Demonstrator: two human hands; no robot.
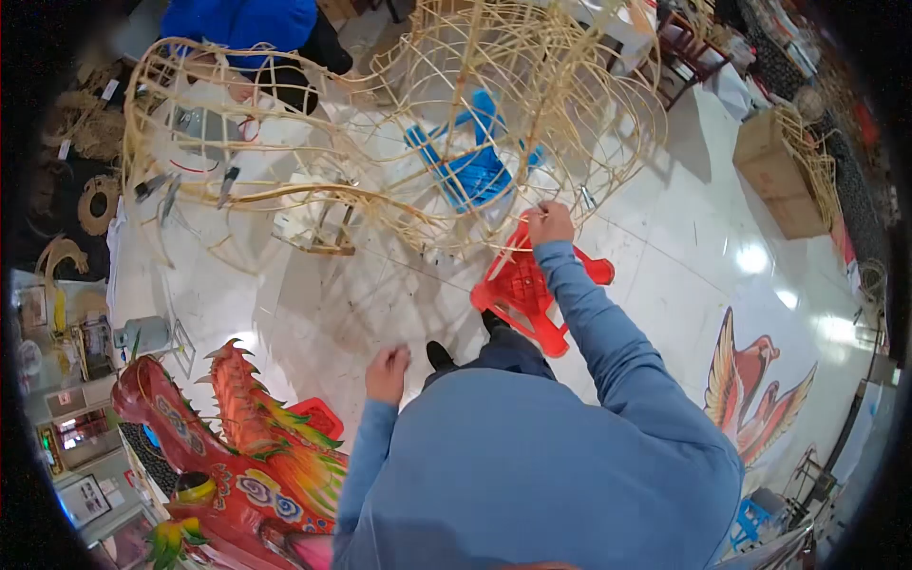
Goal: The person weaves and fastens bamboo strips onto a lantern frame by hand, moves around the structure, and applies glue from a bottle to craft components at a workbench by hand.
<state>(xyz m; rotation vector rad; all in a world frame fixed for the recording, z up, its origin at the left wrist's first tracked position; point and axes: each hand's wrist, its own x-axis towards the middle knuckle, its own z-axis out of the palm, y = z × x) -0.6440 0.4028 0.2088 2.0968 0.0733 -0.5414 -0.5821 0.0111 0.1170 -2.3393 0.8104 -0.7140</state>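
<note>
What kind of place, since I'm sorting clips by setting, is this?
Probably a craft workshop for large figures: an open frame of bent strips, a painted dragon-like head, and bundled strips beside a cardboard box.

At 12 o'clock the lattice frame [332,195] is pale straw yellow, deepening to tan, with a bright blue stool [480,176] showing through its crisscross strips. A worker's top [252,24] at 11 o'clock is vivid royal blue. Near the centre, towards 3 o'clock, a stool [518,285] is plain red. At 8 o'clock the dragon head [252,489] is deep red with orange, yellow-green fringes and pale-edged purple-blue swirls. The wearer's top [532,465] at 6 o'clock is solid grey-blue; the winged figure [750,408] at 4 o'clock mixes red and yellow.
</note>
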